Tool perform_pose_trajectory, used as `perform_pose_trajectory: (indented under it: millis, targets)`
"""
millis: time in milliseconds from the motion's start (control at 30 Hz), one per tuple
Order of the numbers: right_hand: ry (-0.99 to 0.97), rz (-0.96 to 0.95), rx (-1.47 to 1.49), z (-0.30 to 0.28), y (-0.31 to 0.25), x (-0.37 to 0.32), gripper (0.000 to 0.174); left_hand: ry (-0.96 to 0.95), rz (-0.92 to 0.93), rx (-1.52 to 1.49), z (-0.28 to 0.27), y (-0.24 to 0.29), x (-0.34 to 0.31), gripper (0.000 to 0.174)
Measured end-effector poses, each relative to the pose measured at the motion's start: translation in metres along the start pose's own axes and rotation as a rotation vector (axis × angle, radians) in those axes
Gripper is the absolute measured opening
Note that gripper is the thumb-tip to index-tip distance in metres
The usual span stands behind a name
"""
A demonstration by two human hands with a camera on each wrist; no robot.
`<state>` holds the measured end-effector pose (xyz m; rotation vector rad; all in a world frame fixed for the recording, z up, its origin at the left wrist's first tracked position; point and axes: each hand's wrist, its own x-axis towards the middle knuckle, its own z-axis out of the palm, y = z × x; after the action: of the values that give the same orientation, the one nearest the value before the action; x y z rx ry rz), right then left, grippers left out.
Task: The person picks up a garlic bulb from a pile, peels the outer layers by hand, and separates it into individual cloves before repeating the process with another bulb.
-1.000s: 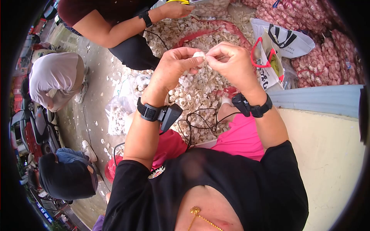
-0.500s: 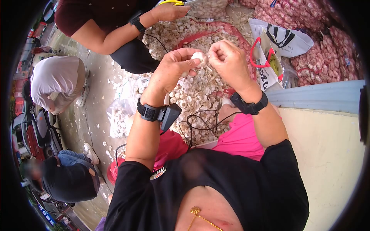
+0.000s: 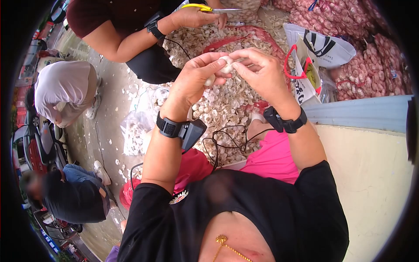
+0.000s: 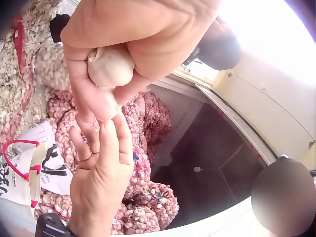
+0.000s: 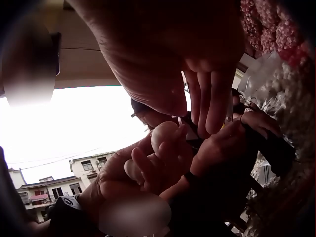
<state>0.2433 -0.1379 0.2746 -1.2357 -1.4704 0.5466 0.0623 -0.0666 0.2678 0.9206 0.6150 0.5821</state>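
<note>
My left hand (image 3: 190, 83) holds a peeled-looking white garlic bulb (image 3: 227, 65) between its thumb and fingers. A second garlic bulb (image 4: 111, 68) is tucked in the same palm, under the curled fingers. From the other side my right hand (image 3: 267, 77) meets the first bulb, its thumb and forefinger pinching at the bulb's edge. The other right fingers are loosely bent, as the left wrist view shows. Both hands are raised over a heap of loose garlic skins (image 3: 227, 102).
Several whole bulbs (image 3: 198, 108) lie among the skins. Ahead, another person's hand (image 3: 192, 17) holds yellow-handled scissors (image 3: 198, 7). Net sacks of garlic (image 3: 362, 65) and a white bag (image 3: 305, 81) with red handles stand at right, near a wall (image 3: 362, 166). A black cable (image 3: 227, 131) trails below.
My right hand drew slightly away from the bulb, then came back to it with its fingers more extended. The person opposite brought the scissors further into view.
</note>
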Motion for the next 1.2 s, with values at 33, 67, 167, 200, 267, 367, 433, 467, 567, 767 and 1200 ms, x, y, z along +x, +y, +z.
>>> perform_pose_trajectory:
  millis: [33,67,167,200,267,367,433,467,567,767,1200]
  targets:
    - [-0.014,0.022,0.028,0.002,0.001,-0.001,0.015,0.031,0.006,0.022,0.0,-0.002,0.0,0.031]
    - [-0.027,0.044,0.057,0.003,0.002,-0.002,0.013,0.063,0.012,0.043,0.001,-0.003,0.0,0.032]
    - [0.006,-0.092,-0.051,0.002,0.009,-0.003,0.013,0.065,0.041,0.152,0.005,0.0,-0.002,0.034]
    - [0.006,-0.093,-0.052,0.002,0.01,-0.003,0.013,0.064,0.042,0.152,0.005,-0.001,-0.002,0.034]
    - [0.031,-0.288,-0.295,0.001,0.013,-0.004,0.012,0.084,0.077,0.302,0.005,-0.002,-0.002,0.036]
    - [0.029,-0.407,-0.419,0.002,0.015,-0.005,0.01,0.098,0.091,0.396,0.006,-0.005,-0.002,0.037]
    - [0.021,-0.433,-0.477,0.002,0.014,-0.005,0.007,0.109,0.08,0.424,0.005,-0.006,-0.001,0.037]
    - [0.013,-0.462,-0.534,0.003,0.014,-0.005,0.006,0.121,0.07,0.451,0.005,-0.006,0.0,0.037]
    - [-0.03,-0.483,-0.651,0.005,0.013,-0.004,0.008,0.127,0.069,0.406,0.003,-0.009,0.001,0.036]
    - [0.052,-0.34,-0.529,0.009,0.011,-0.004,0.009,0.14,0.017,0.399,0.009,-0.002,-0.002,0.037]
    - [0.008,0.115,-0.242,-0.011,0.02,0.003,0.018,0.042,0.028,0.098,0.006,0.0,-0.001,0.037]
